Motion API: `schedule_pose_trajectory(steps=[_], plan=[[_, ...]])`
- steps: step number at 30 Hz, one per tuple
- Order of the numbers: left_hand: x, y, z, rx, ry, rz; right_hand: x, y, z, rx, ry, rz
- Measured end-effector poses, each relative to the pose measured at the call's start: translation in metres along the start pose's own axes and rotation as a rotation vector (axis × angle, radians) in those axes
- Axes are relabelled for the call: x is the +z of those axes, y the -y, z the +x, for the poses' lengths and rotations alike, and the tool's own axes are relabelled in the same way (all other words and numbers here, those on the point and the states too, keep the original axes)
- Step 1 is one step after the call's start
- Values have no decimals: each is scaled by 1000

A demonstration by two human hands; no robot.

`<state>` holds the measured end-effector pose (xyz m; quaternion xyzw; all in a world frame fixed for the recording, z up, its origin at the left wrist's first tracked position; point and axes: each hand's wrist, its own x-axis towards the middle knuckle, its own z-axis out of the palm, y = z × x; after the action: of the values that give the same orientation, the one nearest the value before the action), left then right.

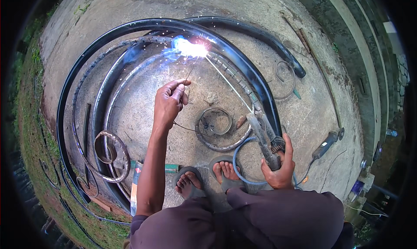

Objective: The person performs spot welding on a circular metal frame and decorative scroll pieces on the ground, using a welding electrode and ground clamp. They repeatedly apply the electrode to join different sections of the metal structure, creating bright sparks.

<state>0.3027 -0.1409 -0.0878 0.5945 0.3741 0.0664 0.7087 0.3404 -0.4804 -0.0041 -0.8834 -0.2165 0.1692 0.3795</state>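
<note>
My right hand [282, 166] is wrapped round the dark handle of a welding electrode holder [262, 140]. A long, pale welding electrode [228, 82] runs from its jaws up to a bright arc [191, 49] with blue smoke and sparks. The glare hides the spot on the curved metal bars where it burns. Just below the arc, my left hand [168, 100] pinches a thin metal wire [190, 71] pointing up at the glow. Around both hands lie a large bent black tube [143, 25] and a curved bar with notched marks [80, 81], ending in a scroll [127, 160].
A spiral metal scroll [200, 138] lies before my sandalled feet [190, 184]. A blue cable [236, 166] loops by the right foot. Farther right is a power tool [325, 145] like an angle grinder. A torn packet [135, 188] is beside my left forearm. Grass [34, 131] borders the concrete.
</note>
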Motion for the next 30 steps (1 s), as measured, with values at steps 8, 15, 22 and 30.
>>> schedule_pose_trajectory(steps=[8,15,22,30], plan=[[1,0,3,26,-16,6,-2,-2,-4,-53,-55,6],[-3,5,5,34,12,22,2,-4,-2,-1,-45,67],[-2,1,3,28,9,14,1,2,-1,49,-1,22],[-1,-1,3,31,-10,43,3,4,3,60,1,57]])
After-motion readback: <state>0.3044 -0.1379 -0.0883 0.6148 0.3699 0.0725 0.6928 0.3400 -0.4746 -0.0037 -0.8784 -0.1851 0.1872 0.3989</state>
